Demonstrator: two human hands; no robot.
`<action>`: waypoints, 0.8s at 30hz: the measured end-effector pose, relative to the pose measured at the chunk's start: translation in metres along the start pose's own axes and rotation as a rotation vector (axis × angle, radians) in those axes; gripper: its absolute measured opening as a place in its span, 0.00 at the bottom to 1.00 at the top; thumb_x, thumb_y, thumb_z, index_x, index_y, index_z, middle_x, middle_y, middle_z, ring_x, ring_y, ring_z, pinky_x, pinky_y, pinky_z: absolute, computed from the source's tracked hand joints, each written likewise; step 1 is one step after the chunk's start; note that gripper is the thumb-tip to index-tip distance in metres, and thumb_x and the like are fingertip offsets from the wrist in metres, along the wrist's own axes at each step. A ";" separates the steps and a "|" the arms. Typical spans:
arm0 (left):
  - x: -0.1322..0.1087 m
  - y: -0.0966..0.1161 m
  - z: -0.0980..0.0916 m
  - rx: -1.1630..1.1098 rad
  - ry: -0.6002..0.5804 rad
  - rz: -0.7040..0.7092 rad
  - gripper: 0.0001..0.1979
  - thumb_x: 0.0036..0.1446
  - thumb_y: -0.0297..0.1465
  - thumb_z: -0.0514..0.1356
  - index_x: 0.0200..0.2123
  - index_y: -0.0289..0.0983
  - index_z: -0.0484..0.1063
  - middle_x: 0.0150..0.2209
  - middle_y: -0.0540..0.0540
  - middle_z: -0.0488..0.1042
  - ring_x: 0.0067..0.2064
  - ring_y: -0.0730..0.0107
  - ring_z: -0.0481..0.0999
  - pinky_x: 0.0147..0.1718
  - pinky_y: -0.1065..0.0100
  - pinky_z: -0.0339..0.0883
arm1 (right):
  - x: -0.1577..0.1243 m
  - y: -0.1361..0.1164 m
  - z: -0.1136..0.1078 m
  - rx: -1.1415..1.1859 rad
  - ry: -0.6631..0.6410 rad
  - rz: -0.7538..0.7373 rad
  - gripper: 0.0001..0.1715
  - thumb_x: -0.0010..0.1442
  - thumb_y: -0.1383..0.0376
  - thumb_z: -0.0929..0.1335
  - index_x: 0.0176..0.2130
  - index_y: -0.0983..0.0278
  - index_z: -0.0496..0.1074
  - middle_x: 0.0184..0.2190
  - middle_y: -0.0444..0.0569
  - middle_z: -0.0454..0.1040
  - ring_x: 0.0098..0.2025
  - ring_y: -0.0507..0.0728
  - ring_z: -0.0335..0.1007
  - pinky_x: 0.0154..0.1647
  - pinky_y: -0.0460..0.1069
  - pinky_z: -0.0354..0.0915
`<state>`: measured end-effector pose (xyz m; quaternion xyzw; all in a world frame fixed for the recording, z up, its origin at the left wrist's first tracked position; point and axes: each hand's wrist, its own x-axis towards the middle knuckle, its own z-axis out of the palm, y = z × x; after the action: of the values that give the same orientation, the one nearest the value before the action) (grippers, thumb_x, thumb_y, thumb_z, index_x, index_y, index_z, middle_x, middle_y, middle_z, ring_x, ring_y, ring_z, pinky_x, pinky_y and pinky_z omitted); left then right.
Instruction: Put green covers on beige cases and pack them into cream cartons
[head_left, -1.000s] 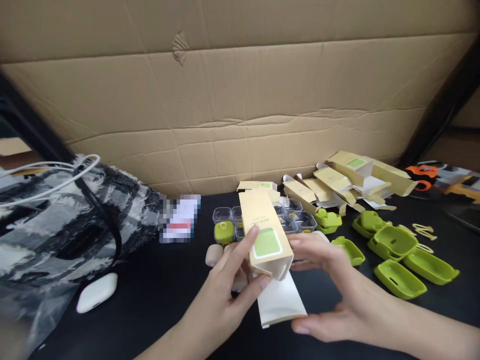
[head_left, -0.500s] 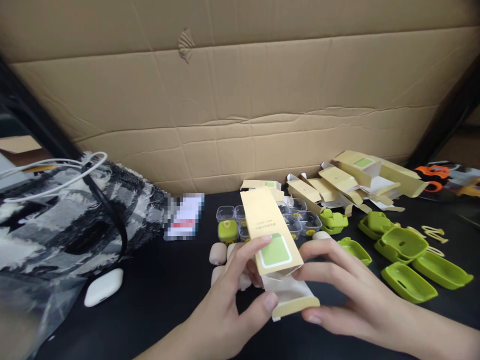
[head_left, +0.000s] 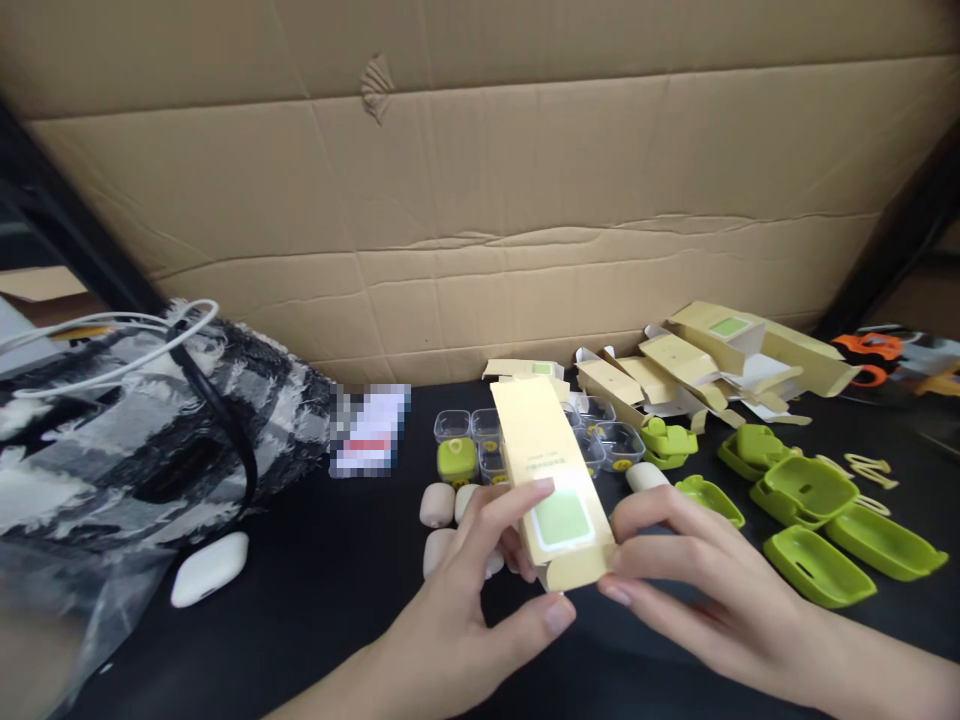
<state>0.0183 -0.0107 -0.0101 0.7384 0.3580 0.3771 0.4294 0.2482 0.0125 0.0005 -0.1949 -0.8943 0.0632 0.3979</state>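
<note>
The paper box (head_left: pixel 546 445) is located at lower centre of the frame, tilted, its printed green patch facing up and its end flap toward the bottom edge. The left hand (head_left: pixel 469 610) is partly closed on the box: the index finger lies across the printed face, other fingers sit along the left side, and the thumb is near the flap. The right hand (head_left: pixel 720 585) is half curled, fingertips touching the lower right corner; whether it grips cannot be told. Behind the box, at centre, stand clear cups (head_left: pixel 619 443) and a small green case (head_left: pixel 457 458). Pale rounded pieces (head_left: pixel 437 505) lie just left of the box. Green trays (head_left: pixel 819 567) occupy the lower right, with opened boxes (head_left: pixel 679 362) above them. A white case (head_left: pixel 211 568) rests at lower left
</note>
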 end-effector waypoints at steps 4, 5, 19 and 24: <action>0.000 0.001 0.000 -0.012 0.001 0.006 0.31 0.60 0.37 0.59 0.59 0.69 0.47 0.52 0.51 0.62 0.44 0.68 0.71 0.51 0.57 0.66 | 0.000 0.000 -0.002 -0.049 0.003 -0.032 0.10 0.63 0.72 0.65 0.44 0.62 0.65 0.34 0.49 0.67 0.33 0.53 0.66 0.30 0.48 0.66; 0.000 0.002 0.001 -0.012 0.000 0.014 0.31 0.60 0.36 0.59 0.59 0.69 0.47 0.54 0.51 0.61 0.44 0.68 0.71 0.51 0.57 0.67 | 0.000 0.000 -0.002 -0.051 0.005 -0.035 0.09 0.63 0.73 0.65 0.44 0.62 0.65 0.34 0.49 0.67 0.33 0.53 0.66 0.30 0.48 0.66; -0.005 0.002 0.005 -0.190 -0.052 0.078 0.20 0.66 0.33 0.51 0.57 0.63 0.58 0.56 0.52 0.58 0.57 0.66 0.68 0.55 0.65 0.67 | 0.001 -0.001 0.000 -0.029 0.038 -0.018 0.12 0.65 0.69 0.65 0.49 0.63 0.65 0.31 0.48 0.73 0.33 0.53 0.71 0.31 0.47 0.68; -0.005 0.004 0.004 -0.108 -0.067 0.117 0.21 0.65 0.36 0.53 0.58 0.63 0.56 0.58 0.50 0.62 0.59 0.60 0.66 0.58 0.56 0.62 | 0.003 -0.001 -0.004 -0.107 0.013 -0.156 0.13 0.64 0.75 0.64 0.48 0.63 0.66 0.28 0.47 0.75 0.33 0.54 0.73 0.34 0.49 0.70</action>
<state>0.0205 -0.0185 -0.0092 0.7459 0.2788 0.3956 0.4576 0.2493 0.0128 0.0052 -0.1462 -0.9061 -0.0173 0.3966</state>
